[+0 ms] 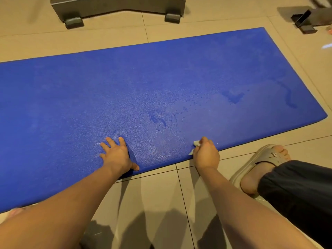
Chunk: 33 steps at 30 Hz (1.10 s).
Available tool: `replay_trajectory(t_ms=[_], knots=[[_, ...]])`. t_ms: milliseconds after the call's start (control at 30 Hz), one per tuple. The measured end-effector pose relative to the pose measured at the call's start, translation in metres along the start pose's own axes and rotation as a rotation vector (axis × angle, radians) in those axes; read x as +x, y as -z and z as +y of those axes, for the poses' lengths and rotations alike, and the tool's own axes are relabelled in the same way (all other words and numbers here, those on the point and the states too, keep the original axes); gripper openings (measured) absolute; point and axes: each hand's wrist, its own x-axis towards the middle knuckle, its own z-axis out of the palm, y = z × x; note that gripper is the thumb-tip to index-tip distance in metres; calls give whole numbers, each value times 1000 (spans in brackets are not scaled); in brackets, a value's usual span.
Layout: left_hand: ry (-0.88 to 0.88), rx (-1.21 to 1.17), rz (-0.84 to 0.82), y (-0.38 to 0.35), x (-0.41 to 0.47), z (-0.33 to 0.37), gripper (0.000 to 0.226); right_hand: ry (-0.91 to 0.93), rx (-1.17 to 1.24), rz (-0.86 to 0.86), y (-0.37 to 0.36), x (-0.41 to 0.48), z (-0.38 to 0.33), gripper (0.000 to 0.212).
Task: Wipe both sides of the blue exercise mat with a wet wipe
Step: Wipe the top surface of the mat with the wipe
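Mat [161, 78], left hand [116, 155] flat, right hand [206, 153] gripping wipe [196, 143]

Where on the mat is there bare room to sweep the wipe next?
Bare mat stretches left of the left hand and across the far half toward the grey stand. Crowded at the near edge: right hand, wipe, slipper beside it.

We see the mat [161, 78] lying across the floor [152, 194], filling mid-frame. Our left hand [116, 155] rests flat on its near edge, lower centre. Just right of it, our right hand [206, 153] holds the wipe [196, 143] on that edge. A sandal [265, 153] stands at lower right, and a stand [118, 4] sits beyond the mat at the top.
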Motion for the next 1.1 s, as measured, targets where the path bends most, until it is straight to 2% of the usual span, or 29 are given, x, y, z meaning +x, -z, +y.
replay_trajectory(t_ms=[100, 167, 233, 333, 433, 500, 633, 733, 833, 967, 1100], knots=[[-1, 3, 0, 0, -1, 1, 150, -45, 87, -2, -17, -12, -19, 18], [-1, -1, -2, 0, -1, 1, 150, -9, 81, -32, -30, -27, -39, 23], [-1, -11, -3, 0, -1, 1, 151, 101, 61, -68, -43, -41, -60, 26], [-2, -11, 6, 1, -1, 0, 151, 374, -63, -177, -61, -62, -85, 30], [-7, -12, 8, 1, -3, 0, 151, 470, -156, -243, -61, -63, -91, 25], [-5, -14, 2, 2, -4, 1, 151, 426, -166, -228, -52, -48, -82, 20], [1, -17, -9, 4, -3, 2, 152, 206, -124, -110, -23, -5, -49, 20], [1, -17, -8, 3, -3, 1, 152, 23, -5, -9, -7, 20, -29, 18], [-2, -19, -3, 2, -3, 1, 151, -55, 103, 49, -7, 26, -26, 14], [-8, -32, -2, 1, -4, 0, 151, 10, 154, 1, -31, 1, -54, 20], [-3, -33, -5, 1, -3, 1, 151, 292, 62, -151, -65, -38, -98, 24]])
